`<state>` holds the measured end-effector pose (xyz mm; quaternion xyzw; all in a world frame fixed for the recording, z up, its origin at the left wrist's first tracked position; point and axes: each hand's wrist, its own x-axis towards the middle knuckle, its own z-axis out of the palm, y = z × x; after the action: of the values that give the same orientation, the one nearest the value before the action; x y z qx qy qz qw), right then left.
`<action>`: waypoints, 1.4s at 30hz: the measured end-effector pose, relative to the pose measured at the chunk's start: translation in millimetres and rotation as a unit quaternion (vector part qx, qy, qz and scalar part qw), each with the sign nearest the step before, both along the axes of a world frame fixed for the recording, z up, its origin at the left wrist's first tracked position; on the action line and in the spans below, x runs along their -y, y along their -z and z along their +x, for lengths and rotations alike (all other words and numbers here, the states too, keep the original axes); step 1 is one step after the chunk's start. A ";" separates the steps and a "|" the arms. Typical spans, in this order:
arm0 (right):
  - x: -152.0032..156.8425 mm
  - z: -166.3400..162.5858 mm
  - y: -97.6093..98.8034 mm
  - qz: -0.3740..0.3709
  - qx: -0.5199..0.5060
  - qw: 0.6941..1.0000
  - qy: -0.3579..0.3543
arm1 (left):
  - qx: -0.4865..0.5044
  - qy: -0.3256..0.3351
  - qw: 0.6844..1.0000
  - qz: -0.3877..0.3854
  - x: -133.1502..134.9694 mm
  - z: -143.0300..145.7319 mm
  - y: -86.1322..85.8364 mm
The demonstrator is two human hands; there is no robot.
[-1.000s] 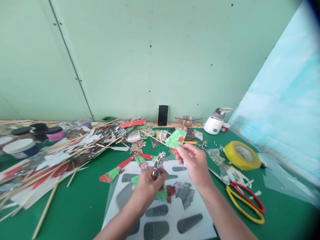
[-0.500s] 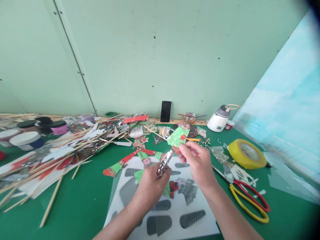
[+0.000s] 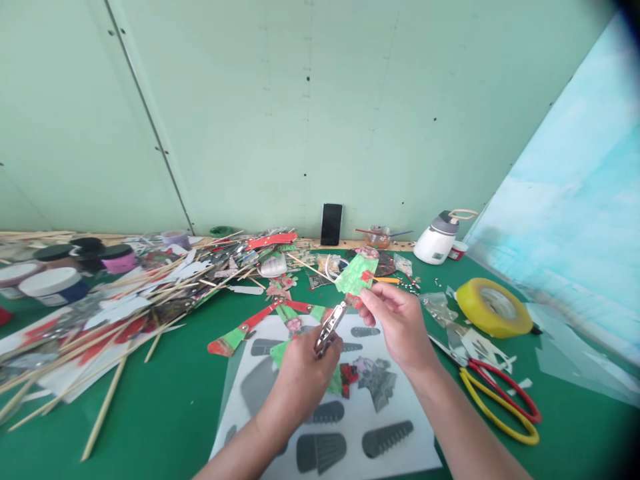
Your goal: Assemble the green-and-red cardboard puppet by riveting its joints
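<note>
My left hand (image 3: 310, 370) is wrapped round a silver plier-like hole punch (image 3: 331, 328), its jaws pointing up and to the right. Between the thumb and fingers of my right hand (image 3: 395, 323) is a green and red painted cutout (image 3: 358, 275), held up in the air. The punch's tip lies right by the cutout's lower red end; whether they touch I cannot tell. Below both hands lies a white sheet printed with grey shapes (image 3: 380, 467). A jointed red and green puppet piece (image 3: 260, 317) rests beyond its top edge, and more painted cutouts (image 3: 349, 379) lie on the sheet, partly behind my left hand.
Scissors with red and yellow handles (image 3: 500, 393) and a yellow tape roll (image 3: 495, 307) lie on the right. Thin wooden sticks (image 3: 107, 400), scraps and paint jars (image 3: 54, 285) crowd the left. A phone (image 3: 331, 225) leans on the wall, left of a white bottle (image 3: 436, 241).
Very little differs: the whole view has shifted slightly. The hole punch's tip and the cutout keep nearly the same position, and both hands keep their grip.
</note>
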<state>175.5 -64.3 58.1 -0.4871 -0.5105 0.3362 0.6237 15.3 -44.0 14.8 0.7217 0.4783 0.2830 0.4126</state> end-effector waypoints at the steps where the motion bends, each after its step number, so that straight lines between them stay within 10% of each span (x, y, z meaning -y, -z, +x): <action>1: -0.2 0.4 -0.1 0.006 -0.002 1.000 0.005 | -0.002 0.000 1.000 0.003 -0.1 0.0 0.6; 42: 5.4 -15.0 1.5 0.018 0.111 0.992 0.053 | 0.017 0.009 0.999 -0.026 5.0 3.1 -7.4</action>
<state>160.5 -69.8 56.6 -0.5365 -0.5561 0.2372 0.5887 18.3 -49.0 22.2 0.7103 0.4720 0.2787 0.4416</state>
